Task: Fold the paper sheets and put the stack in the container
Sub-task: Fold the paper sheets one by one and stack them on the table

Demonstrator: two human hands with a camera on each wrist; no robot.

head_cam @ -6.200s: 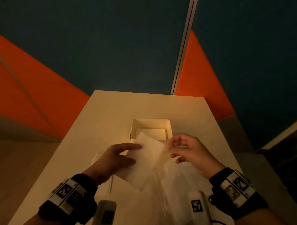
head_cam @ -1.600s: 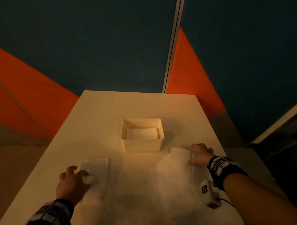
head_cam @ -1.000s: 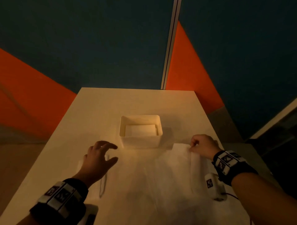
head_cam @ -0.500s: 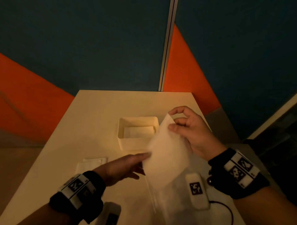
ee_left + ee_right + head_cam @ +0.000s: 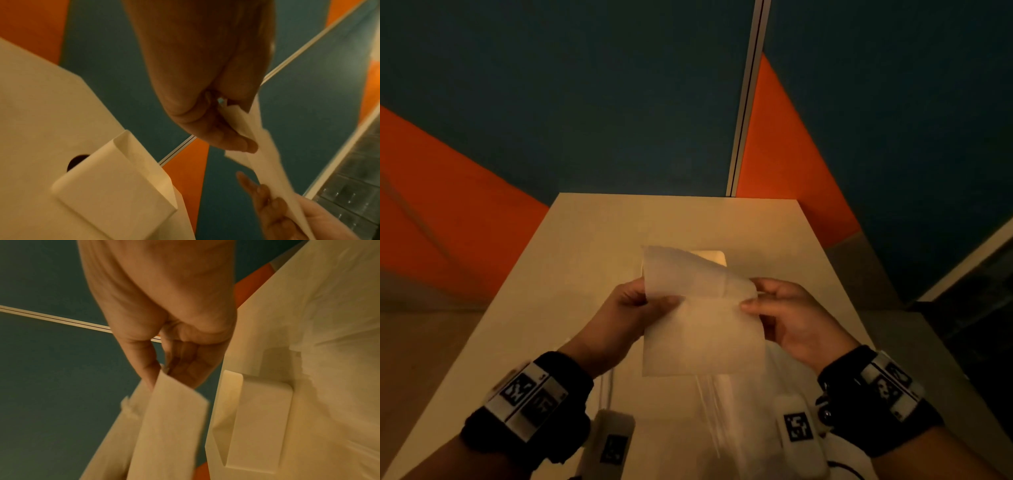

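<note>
A thin white paper sheet [image 5: 702,329] hangs in the air above the table, its upper part bent over toward me. My left hand [image 5: 633,305] pinches its left edge and my right hand [image 5: 767,298] pinches its right edge. The left wrist view shows the sheet [image 5: 265,152] held between thumb and fingers; the right wrist view shows the sheet [image 5: 174,418] pinched at a corner. The white container [image 5: 714,257] sits behind the sheet, mostly hidden; its wall shows in the container [image 5: 115,194] and the container [image 5: 259,418] wrist views.
The pale table [image 5: 592,246] runs away from me to a blue and orange wall. A spread of unfolded sheets [image 5: 736,421] lies near my right wrist. Folded paper at the left is hidden behind my left arm.
Since half a second ago my left hand has taken the sheet's left edge, and both hands now hold it up in front of the container with the top bending over.
</note>
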